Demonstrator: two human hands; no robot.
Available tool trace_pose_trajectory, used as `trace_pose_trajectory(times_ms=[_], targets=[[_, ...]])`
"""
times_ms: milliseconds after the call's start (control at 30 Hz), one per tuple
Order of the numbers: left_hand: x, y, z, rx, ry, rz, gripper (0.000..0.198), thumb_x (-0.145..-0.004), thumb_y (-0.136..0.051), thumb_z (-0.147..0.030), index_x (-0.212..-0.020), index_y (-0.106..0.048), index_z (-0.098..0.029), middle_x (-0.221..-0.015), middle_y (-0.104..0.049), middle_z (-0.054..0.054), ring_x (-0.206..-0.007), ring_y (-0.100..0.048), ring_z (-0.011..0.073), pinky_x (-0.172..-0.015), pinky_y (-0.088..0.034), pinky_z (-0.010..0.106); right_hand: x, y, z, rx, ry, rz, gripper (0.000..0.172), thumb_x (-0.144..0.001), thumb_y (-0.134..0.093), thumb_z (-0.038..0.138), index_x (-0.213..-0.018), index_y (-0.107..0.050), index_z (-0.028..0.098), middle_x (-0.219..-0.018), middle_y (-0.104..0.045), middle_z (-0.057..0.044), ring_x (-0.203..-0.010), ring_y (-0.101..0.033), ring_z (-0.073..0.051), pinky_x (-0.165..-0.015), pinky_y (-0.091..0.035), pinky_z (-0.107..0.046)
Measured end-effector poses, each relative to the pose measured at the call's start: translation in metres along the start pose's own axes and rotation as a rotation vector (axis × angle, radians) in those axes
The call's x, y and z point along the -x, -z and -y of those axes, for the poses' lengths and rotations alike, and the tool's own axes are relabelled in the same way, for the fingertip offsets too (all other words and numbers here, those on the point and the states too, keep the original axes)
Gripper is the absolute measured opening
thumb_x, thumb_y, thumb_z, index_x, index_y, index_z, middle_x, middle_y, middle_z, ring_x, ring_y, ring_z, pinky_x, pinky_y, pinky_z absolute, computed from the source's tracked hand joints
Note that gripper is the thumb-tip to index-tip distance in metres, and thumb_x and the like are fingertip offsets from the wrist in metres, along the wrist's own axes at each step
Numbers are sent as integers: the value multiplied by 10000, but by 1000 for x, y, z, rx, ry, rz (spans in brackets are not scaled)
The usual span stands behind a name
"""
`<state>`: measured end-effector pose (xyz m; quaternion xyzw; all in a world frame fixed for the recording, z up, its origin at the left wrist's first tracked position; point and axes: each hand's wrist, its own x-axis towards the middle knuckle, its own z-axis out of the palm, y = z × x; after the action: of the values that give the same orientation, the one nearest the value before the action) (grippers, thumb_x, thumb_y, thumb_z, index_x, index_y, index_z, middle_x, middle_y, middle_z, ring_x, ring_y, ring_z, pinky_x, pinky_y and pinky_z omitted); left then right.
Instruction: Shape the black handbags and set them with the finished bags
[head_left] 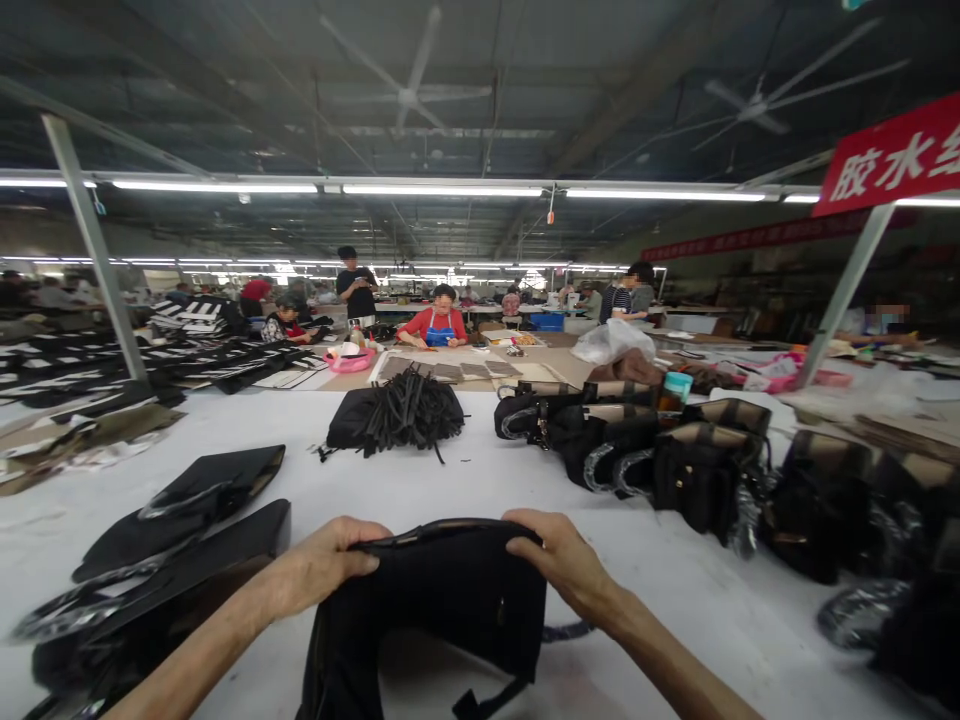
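Observation:
A black bag [450,585] is held up over the white tabletop, close in front of me. My left hand [330,562] pinches its top edge at the left corner. At the right corner, my right hand [559,558] grips the same edge between thumb and fingers. A small metal piece shows on the bag's right side, and a strap end dangles below. The bag's lower left part runs out of the frame. To the left lie flat black bag pieces [187,500] with plastic-wrapped handles.
Several black bags [697,470] stand in a row along the right, some with plastic-wrapped handles. Ahead, a heap of black strips [412,410] lies on a black piece. Across the table sits a person in red [441,325]. A metal post [94,245] rises at the left.

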<state>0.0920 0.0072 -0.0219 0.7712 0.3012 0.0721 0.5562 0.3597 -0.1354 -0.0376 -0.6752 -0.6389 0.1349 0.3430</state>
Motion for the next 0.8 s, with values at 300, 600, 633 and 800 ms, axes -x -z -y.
trace_pose_trajectory(times_ms=[300, 600, 633, 800], targets=[[10, -10, -5, -2, -41, -85, 236, -707, -478, -314, -793, -602, -133, -663, -578, -2, -633, -505, 144, -591, -387, 219, 1, -8, -2, 359, 122, -80, 265, -864, -355, 273, -744, -586, 225, -679, -616, 27, -653, -542, -118, -629, -340, -213], [8, -21, -2, -54, -44, -168, 213, -706, -450, -291, -766, -591, -143, -591, -473, -27, -574, -424, 117, -535, -335, 203, 0, -22, 12, 801, 221, -179, 104, -763, -476, 111, -778, -537, 193, -768, -596, -33, -708, -517, -181, -656, -312, -283], [8, -22, -3, -61, -43, -169, 209, -705, -449, -287, -762, -590, -144, -587, -463, -30, -570, -413, 114, -530, -327, 202, -2, -25, 17, 796, 243, -166, 141, -732, -495, 82, -816, -531, 190, -814, -592, -38, -736, -514, -183, -669, -314, -281], [12, -24, -5, -63, -37, -187, 184, -699, -449, -283, -728, -571, -149, -569, -429, -38, -564, -389, 109, -512, -299, 195, -12, -42, 23, 728, 321, -163, 160, -796, -442, 91, -895, -497, 204, -826, -577, -21, -733, -506, -161, -649, -319, -264]])
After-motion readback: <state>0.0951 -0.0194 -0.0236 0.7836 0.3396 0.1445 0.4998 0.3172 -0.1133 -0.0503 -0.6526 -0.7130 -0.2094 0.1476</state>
